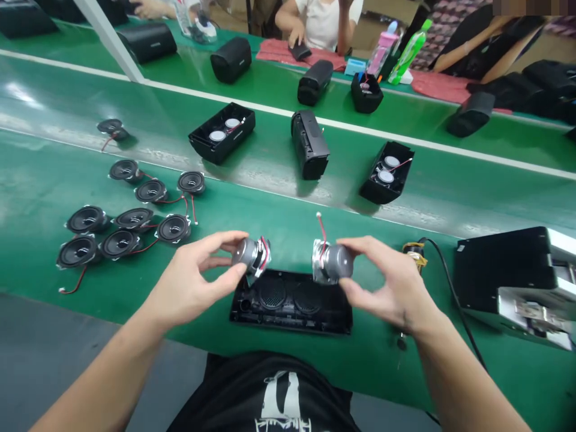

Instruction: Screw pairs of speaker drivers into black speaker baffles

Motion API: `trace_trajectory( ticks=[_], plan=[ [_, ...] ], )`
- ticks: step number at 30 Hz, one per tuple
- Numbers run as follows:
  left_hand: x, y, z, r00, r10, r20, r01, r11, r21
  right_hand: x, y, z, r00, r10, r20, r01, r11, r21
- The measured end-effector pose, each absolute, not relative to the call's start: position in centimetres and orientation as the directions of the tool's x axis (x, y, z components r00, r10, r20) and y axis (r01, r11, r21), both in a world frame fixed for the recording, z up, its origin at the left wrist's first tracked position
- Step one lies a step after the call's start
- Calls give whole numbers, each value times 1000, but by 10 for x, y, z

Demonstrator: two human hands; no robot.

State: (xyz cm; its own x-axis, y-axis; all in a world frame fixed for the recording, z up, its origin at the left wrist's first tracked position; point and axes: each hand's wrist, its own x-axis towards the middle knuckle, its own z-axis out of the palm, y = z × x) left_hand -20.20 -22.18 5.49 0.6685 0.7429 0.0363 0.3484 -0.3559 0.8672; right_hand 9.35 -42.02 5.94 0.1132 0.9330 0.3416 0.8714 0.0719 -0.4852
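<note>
My left hand [193, 282] pinches a small speaker driver [252, 255] by its grey magnet, red wire trailing. My right hand [387, 288] grips a second speaker driver [330, 262], its red wire sticking upward. Both are held just above a black speaker front panel [291, 306] lying face down on the green bench, with two round grille openings showing. Left of my hands lies a cluster of several loose speaker drivers [121, 231] with red leads.
On the conveyor belt [270, 162] beyond ride open black speaker housings [222, 132] [386, 171] and a closed one [309, 144]. A black machine box [513, 270] with a cable stands at right. Other people work across the far bench [324, 24].
</note>
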Motion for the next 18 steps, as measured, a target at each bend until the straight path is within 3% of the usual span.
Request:
trace_trajectory(
  ticks=[5,13,18],
  plan=[
    [-212,-254,56,856,515,49,237,-475,847,46,-449,50,-61,935,349,897,205,-391],
    [-197,-261,50,965,257,47,188,-810,555,40,-453,26,-92,951,294,940,180,-289],
    [-191,-263,38,984,173,28,154,-931,331,37,-449,30,-57,967,247,955,125,-270]
  ],
)
